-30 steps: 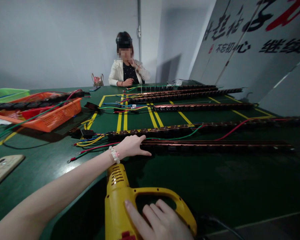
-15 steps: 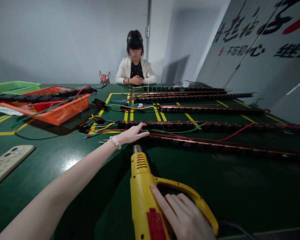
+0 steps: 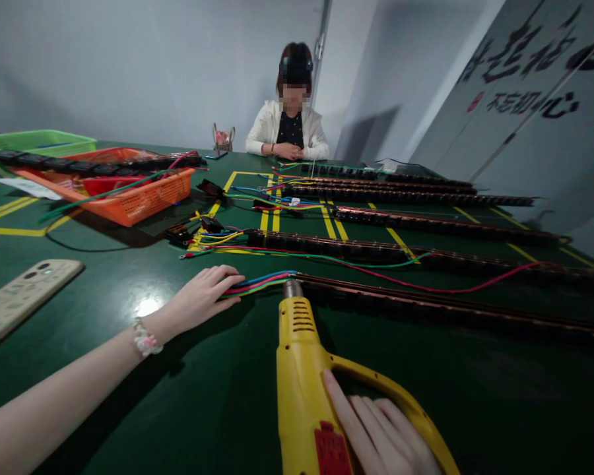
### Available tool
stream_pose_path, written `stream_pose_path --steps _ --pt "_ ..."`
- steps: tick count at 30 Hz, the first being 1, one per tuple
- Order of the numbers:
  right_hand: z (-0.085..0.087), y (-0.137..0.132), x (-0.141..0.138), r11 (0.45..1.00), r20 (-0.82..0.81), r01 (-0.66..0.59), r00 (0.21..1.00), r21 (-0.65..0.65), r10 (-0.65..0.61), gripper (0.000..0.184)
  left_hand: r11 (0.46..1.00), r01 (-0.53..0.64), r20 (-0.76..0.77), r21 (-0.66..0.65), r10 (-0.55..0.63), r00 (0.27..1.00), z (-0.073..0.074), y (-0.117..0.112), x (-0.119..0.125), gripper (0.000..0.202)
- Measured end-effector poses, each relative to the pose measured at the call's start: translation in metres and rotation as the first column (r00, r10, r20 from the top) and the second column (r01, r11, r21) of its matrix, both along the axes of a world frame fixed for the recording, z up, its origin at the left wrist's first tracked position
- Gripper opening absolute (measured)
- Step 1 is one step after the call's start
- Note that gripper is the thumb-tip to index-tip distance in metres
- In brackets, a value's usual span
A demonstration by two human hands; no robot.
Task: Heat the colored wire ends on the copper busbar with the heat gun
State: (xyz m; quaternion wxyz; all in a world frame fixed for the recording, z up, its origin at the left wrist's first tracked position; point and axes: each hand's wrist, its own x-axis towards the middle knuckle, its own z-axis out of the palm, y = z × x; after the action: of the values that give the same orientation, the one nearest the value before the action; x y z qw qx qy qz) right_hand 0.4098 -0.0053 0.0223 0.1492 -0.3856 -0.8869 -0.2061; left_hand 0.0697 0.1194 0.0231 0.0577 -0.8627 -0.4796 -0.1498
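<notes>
My right hand (image 3: 381, 432) is wrapped round the handle of a yellow heat gun (image 3: 301, 369), its index finger stretched along the body. The gun's metal nozzle (image 3: 292, 288) points away from me, close to where several coloured wires (image 3: 264, 282) meet the left end of the nearest dark, copper-edged bar (image 3: 406, 298). To the left, my left hand (image 3: 208, 295) has its fingers closed on the bundle of blue, red, yellow and green wires. A bracelet (image 3: 147, 338) circles that wrist.
More wired bars (image 3: 426, 227) lie across the green table (image 3: 202, 396). At the left stand an orange basket (image 3: 148, 201) and a green basket (image 3: 39, 142). A patterned phone-like case (image 3: 24, 297) lies near me. Opposite, a person (image 3: 290, 128) sits with hands together.
My left hand has moved left and nearer, off the bar's end and onto the wires, which now show. The heat gun's nozzle is now closer to the wire ends. The view has turned slightly left.
</notes>
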Motion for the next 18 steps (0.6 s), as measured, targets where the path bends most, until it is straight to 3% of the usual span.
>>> stream_pose_path --steps 4,8,10,13,18 --pt "-0.001 -0.001 -0.003 1.0 0.001 0.003 1.0 -0.031 -0.003 0.065 0.973 0.05 -0.212 0.226 -0.001 0.977 0.001 -0.003 -0.009 0.03" --pt "0.003 0.003 -0.01 0.998 -0.039 0.0 0.999 -0.056 -0.003 0.068 0.964 -0.006 -0.27 0.266 0.081 0.959 0.005 -0.005 -0.002 0.034" --pt "0.006 0.005 -0.012 0.998 -0.047 0.011 0.999 -0.069 -0.014 0.064 0.976 -0.065 -0.255 0.207 0.118 0.96 0.006 -0.004 -0.001 0.037" --pt "0.009 0.007 -0.015 0.998 -0.042 0.028 0.999 -0.054 -0.031 0.058 0.98 -0.198 -0.208 0.015 0.197 0.958 0.007 -0.003 -0.009 0.042" --pt "0.007 0.004 -0.021 1.0 -0.032 0.023 0.999 -0.019 -0.023 0.07 0.876 -0.383 -0.068 -0.292 0.381 0.922 0.008 0.001 -0.036 0.057"
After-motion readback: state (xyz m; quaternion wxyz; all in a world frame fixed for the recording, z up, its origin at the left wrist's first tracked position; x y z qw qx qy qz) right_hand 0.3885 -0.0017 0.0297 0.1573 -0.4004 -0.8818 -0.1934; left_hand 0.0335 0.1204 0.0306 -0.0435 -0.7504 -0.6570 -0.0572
